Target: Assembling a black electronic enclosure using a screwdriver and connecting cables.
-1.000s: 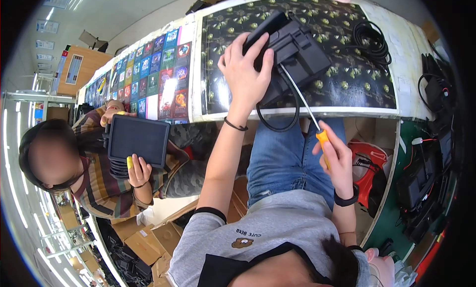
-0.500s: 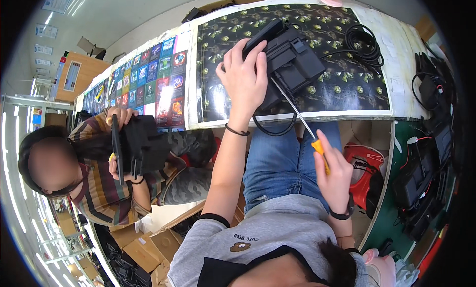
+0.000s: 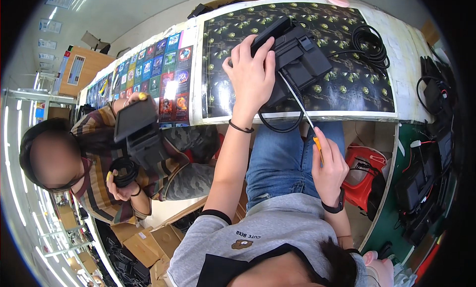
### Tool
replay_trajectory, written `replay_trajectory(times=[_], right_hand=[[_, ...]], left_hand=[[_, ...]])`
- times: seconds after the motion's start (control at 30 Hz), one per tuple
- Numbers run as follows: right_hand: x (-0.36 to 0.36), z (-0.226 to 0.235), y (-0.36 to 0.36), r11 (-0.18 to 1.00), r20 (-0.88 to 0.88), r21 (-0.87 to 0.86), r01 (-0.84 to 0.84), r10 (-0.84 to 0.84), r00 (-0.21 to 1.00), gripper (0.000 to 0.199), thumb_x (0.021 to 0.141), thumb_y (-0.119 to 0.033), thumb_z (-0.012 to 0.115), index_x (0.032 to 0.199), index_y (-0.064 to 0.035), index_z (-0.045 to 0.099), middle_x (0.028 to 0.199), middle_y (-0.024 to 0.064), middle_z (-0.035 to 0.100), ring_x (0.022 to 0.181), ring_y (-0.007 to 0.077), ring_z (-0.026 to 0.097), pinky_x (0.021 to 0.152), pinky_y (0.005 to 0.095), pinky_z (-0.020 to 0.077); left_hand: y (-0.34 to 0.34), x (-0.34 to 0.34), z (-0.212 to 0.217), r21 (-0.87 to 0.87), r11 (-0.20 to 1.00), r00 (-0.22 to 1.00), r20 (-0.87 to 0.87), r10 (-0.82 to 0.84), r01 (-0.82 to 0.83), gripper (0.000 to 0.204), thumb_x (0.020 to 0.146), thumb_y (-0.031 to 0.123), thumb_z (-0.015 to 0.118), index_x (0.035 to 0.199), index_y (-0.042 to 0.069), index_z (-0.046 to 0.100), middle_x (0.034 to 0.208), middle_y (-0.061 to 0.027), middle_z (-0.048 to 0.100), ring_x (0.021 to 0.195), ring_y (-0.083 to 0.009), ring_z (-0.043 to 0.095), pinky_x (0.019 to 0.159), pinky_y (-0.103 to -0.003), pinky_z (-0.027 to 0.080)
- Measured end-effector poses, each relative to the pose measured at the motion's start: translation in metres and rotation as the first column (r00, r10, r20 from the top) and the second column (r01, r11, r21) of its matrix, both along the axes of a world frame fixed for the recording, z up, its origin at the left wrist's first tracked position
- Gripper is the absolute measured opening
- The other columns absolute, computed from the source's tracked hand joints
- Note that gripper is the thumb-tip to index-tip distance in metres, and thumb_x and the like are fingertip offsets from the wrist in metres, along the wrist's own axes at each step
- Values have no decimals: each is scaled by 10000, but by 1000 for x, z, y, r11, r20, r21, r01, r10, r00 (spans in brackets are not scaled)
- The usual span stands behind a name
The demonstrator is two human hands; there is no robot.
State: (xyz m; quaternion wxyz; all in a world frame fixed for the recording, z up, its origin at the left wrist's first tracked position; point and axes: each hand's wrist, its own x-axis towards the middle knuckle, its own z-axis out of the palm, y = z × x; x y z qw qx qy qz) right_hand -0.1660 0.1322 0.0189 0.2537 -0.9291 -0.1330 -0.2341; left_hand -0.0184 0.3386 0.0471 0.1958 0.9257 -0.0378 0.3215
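Observation:
My left hand (image 3: 252, 77) presses down on a black box-shaped device (image 3: 297, 61) that lies on the dark patterned mat (image 3: 347, 83) of the table. My right hand (image 3: 328, 169) grips the orange handle of a long screwdriver (image 3: 301, 108); its thin shaft points up to the device's near side. A black cable (image 3: 280, 126) hangs from the device over the table edge above my lap.
A person on my left holds a similar black device (image 3: 139, 130) and a coiled cable (image 3: 124, 169). A coiled black cable (image 3: 369, 41) lies at the mat's right. More black devices (image 3: 421, 183) sit on the green surface at right. A red bin (image 3: 364, 170) stands below the table; cardboard boxes (image 3: 144, 240) lie at lower left.
The person on my left has turned their device and lifted it upward. My screwdriver and hands have stayed on the device, shifting only slightly.

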Motion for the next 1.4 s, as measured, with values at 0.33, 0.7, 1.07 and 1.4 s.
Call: replay_trajectory(times=[0.33,0.7,1.07,1.4], right_hand=[[8,13,-10,96,-371,860,501,792,486,501,1032,-157,491,1511,-101,356,919,39,531,528,11,383,434,148,282],[2,9,-64,-91,-222,931,353,625,748,470,1051,-167,416,1497,-45,334,885,40,483,518,13,405,387,139,285],[19,-9,-68,63,-299,953,295,327,896,482,1041,-167,465,1500,-81,345,1025,38,565,592,30,460,481,162,349],[126,-22,-127,662,-183,722,203,-99,978,430,992,-150,584,1401,-83,468,1349,-32,541,842,8,471,655,158,371]], left_hand=[[9,20,0,6,997,996,13,-83,83,331,887,382,651,1171,228,722,1278,-59,588,1201,-264,508,1016,-459,313],[36,49,4,-52,979,965,-162,-205,199,657,623,621,789,1131,208,730,1339,-45,556,1290,-260,445,1030,-532,302],[21,49,28,162,963,950,-263,-170,217,735,628,618,769,1178,142,660,1315,-98,553,1251,-316,503,1078,-714,163],[13,39,16,154,937,950,-20,-313,312,604,717,558,723,1074,77,651,1249,-136,586,1214,-313,527,1115,-517,273]])
